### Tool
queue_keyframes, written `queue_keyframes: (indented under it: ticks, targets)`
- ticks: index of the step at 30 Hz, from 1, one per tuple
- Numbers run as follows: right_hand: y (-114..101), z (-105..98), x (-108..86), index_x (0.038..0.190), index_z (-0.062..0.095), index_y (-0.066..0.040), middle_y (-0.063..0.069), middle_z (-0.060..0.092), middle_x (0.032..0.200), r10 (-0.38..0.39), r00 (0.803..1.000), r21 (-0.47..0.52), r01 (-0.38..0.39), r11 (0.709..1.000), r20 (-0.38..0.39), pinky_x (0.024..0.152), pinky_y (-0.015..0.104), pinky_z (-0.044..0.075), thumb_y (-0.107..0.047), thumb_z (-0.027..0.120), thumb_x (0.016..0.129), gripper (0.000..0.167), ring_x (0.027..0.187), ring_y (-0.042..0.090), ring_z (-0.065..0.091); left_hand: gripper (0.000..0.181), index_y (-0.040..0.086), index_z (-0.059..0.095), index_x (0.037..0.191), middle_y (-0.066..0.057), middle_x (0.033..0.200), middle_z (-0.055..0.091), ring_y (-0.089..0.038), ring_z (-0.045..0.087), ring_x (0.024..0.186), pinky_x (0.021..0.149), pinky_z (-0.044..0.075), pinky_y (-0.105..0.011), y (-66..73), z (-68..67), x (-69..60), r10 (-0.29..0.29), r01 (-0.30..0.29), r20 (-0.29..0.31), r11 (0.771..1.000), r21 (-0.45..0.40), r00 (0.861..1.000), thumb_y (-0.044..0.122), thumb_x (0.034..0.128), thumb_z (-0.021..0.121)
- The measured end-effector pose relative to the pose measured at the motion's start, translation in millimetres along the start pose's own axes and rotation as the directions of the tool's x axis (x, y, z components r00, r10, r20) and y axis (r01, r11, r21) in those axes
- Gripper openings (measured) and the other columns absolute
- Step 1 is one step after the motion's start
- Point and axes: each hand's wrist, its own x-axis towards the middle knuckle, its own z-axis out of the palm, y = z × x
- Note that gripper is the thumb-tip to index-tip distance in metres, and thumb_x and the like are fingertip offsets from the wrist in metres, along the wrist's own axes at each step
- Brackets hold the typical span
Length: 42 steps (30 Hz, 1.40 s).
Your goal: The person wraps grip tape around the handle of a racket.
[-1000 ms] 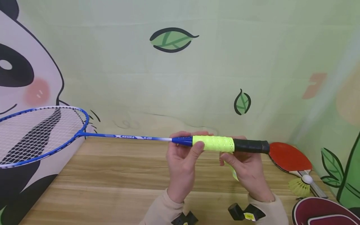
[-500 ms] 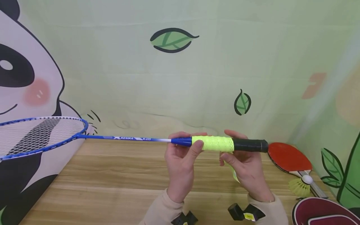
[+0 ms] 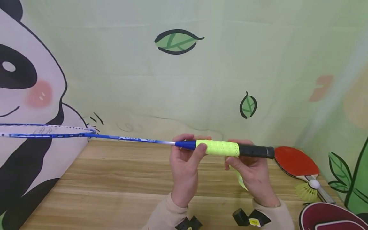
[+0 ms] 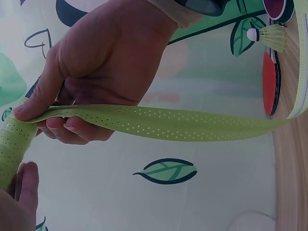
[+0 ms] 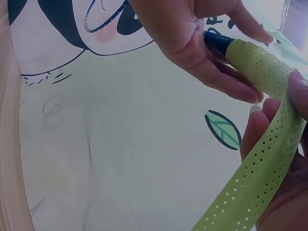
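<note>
A blue badminton racket lies level across the head view, its head at the left seen almost edge-on. Perforated yellow-green tape covers the upper part of its handle; the lower part is black. My left hand holds the handle near the blue cone, thumb on the wrapped part. My right hand pinches the tape where it leaves the handle, at the edge of the black part. From there the loose tape stretches away in the left wrist view, and hangs down in the right wrist view.
On the wooden table, a red table tennis paddle lies at the right, with a yellow shuttlecock by its handle. A dark red case sits at the lower right corner. Behind hangs a printed green cloth.
The racket has rolled about its length, so its head has gone from a broad oval to nearly edge-on. Both hands have stayed in about the same place.
</note>
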Motion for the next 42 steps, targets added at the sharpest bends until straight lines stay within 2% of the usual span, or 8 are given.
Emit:
queue_keyframes:
  ticks: [4,9,13,18,25,30,38,42]
  targets:
    - [-0.7,-0.5,0.2,0.121,0.054,0.012,0.010,0.067,0.090,0.018,1.000,-0.020,-0.019,1.000,-0.024,0.058,0.028,0.054,0.019,0.060,0.085,0.037,0.065,0.021,0.060,0.039,0.009,0.042,0.123,-0.018,0.116,0.065,-0.036,0.063,0.109,0.098,0.049,-0.044,-0.8,-0.5,0.4,0.043,-0.034,0.117,0.996,-0.081,0.992,-0.008,0.0917,0.058]
    - [-2.7,-1.0,0.2,0.119,0.055,0.011,0.008,0.068,0.090,0.055,0.997,-0.068,-0.059,0.996,-0.052,0.056,0.029,0.053,0.018,0.061,0.085,0.035,0.062,0.022,0.059,0.038,0.008,0.039,0.124,-0.018,0.117,0.064,-0.036,0.063,0.109,0.097,0.050,-0.045,-1.0,-0.1,0.8,0.067,-0.058,0.152,0.996,-0.060,0.986,-0.008,0.0940,0.055]
    - [-3.0,-1.4,0.3,0.117,0.055,0.010,0.007,0.067,0.093,0.082,0.995,-0.101,-0.088,0.991,-0.058,0.056,0.029,0.053,0.014,0.064,0.086,0.033,0.061,0.022,0.059,0.031,0.006,0.040,0.120,-0.017,0.114,0.066,-0.035,0.065,0.106,0.092,0.053,-0.043,-0.8,0.2,0.1,0.047,-0.045,0.108,0.999,-0.024,0.993,-0.003,0.0955,0.057]
    - [-2.3,-1.7,1.4,0.113,0.055,0.010,0.007,0.066,0.092,0.080,0.996,-0.104,-0.084,0.991,-0.041,0.056,0.028,0.052,0.014,0.064,0.086,0.029,0.061,0.022,0.059,0.031,0.003,0.040,0.116,-0.017,0.108,0.067,-0.034,0.067,0.100,0.086,0.056,-0.042,0.1,0.8,-0.7,-0.016,0.016,0.026,1.000,0.000,1.000,0.002,0.0940,0.062]
    - [-1.9,-2.1,0.1,0.113,0.055,0.008,0.006,0.068,0.093,0.077,0.997,-0.088,-0.079,0.993,-0.024,0.058,0.028,0.054,0.013,0.064,0.086,0.029,0.065,0.020,0.059,0.027,0.008,0.047,0.110,-0.015,0.104,0.069,-0.030,0.069,0.096,0.084,0.057,-0.041,0.4,0.5,-1.1,-0.031,0.031,-0.009,0.999,0.015,0.999,0.002,0.0918,0.065]
    - [-0.6,-2.3,-1.1,0.114,0.055,0.009,0.008,0.065,0.085,0.052,0.999,-0.053,-0.053,0.997,-0.014,0.059,0.027,0.054,0.013,0.065,0.086,0.030,0.065,0.020,0.059,0.026,0.009,0.048,0.107,-0.015,0.102,0.070,-0.025,0.069,0.093,0.082,0.058,-0.039,0.5,0.3,-1.6,-0.039,0.041,-0.037,0.999,0.032,0.999,0.003,0.0907,0.067]
    - [-1.1,-1.0,-0.6,0.136,0.040,0.014,0.011,0.066,0.100,0.016,1.000,0.017,-0.016,1.000,0.000,0.062,0.027,0.056,0.021,0.064,0.080,0.061,0.068,0.020,0.061,0.025,0.007,0.050,0.105,-0.013,0.097,0.071,-0.024,0.069,0.091,0.078,0.059,-0.041,0.0,-0.2,-1.6,-0.034,0.036,-0.064,0.999,0.031,0.997,0.004,0.0890,0.069]
    - [-2.4,-0.8,-2.1,0.133,0.044,0.011,0.010,0.067,0.099,0.031,0.999,-0.012,-0.031,0.999,-0.006,0.063,0.027,0.056,0.019,0.066,0.081,0.057,0.069,0.020,0.061,0.025,0.007,0.050,0.104,-0.012,0.095,0.071,-0.024,0.070,0.089,0.075,0.059,-0.042,-0.7,-1.2,-1.3,-0.020,0.023,-0.066,0.999,0.046,0.998,0.004,0.0885,0.070]
